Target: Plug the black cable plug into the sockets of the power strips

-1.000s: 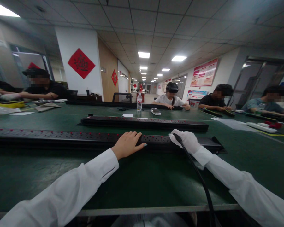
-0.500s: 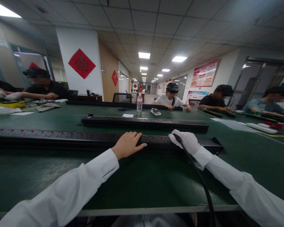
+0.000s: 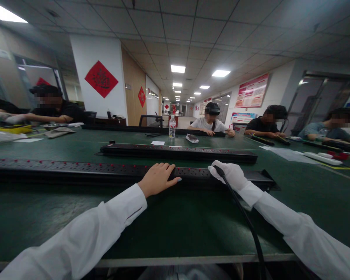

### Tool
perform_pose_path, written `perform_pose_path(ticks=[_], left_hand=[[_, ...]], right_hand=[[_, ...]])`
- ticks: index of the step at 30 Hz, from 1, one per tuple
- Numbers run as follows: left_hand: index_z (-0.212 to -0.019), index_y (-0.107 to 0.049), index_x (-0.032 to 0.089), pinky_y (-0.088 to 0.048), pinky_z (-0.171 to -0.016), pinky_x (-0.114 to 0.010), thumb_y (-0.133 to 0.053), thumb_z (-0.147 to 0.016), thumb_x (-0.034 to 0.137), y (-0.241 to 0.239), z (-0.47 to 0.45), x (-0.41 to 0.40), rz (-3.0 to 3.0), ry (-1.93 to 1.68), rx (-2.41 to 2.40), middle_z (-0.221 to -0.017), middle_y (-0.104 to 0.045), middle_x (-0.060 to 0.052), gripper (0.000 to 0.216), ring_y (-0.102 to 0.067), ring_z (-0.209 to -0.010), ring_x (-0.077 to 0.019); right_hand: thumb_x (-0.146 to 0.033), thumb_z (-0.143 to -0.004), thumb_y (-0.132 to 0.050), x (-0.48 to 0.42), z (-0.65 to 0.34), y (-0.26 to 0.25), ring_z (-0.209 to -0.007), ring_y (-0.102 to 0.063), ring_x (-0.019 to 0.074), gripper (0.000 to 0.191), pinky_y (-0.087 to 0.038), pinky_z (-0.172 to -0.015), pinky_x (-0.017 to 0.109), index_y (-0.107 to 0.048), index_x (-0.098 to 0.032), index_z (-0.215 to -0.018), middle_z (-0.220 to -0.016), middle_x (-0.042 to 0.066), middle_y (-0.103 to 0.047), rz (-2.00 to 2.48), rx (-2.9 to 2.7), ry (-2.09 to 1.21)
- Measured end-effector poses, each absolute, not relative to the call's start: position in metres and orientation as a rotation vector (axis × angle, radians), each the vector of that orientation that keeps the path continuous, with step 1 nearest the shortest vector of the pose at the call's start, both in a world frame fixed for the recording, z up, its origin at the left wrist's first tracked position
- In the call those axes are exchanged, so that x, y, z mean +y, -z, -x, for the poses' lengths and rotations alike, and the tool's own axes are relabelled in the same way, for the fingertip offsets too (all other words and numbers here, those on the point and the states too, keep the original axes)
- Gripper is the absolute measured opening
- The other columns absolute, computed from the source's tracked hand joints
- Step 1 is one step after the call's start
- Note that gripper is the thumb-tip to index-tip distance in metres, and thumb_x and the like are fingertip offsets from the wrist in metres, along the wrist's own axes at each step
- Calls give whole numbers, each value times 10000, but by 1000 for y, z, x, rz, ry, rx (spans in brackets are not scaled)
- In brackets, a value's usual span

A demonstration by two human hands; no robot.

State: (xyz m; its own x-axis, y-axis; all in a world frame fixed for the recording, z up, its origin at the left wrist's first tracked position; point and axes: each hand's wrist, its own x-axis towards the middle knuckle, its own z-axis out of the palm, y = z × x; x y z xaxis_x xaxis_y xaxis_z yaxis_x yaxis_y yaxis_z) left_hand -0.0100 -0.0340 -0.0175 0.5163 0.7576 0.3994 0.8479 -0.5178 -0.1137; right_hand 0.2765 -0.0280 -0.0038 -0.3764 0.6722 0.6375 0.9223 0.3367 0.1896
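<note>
A long black power strip (image 3: 87,170) with a row of small red switches or lights lies across the green table (image 3: 175,225) in front of me. My left hand (image 3: 157,177), bare, rests on top of it with the fingers stretched out and the thumb pointing right. Farther right, my white-gloved right hand (image 3: 230,175) is closed round the end of a thick black cable (image 3: 245,216), over the strip's sockets. The glove hides the front of the plug. From this hand the cable hangs down past the table's near edge.
Behind lies a second black strip (image 3: 177,152). Farther back are a water bottle (image 3: 172,127), a phone-like device (image 3: 191,138) and a paper slip (image 3: 158,143). A co-worker (image 3: 211,120) sits opposite; other people sit left and right. White paper (image 3: 288,154) lies at the right.
</note>
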Motion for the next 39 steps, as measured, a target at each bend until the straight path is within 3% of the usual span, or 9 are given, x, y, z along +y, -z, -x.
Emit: perform_pose_path(ticks=[39], left_hand=[[-1177,-479,165,-400,-802,-346,-248,-832,615,19,11,-33,2456,448,-1334,-1015,-597,-108,612,-556,-926,-237]], right_hand=[[-570,-812,-335,-24,-278,8,-493,-534,116,415,-233,-486,215,-588,-249,-748,-529,-11,-584,1414,-2129,770]])
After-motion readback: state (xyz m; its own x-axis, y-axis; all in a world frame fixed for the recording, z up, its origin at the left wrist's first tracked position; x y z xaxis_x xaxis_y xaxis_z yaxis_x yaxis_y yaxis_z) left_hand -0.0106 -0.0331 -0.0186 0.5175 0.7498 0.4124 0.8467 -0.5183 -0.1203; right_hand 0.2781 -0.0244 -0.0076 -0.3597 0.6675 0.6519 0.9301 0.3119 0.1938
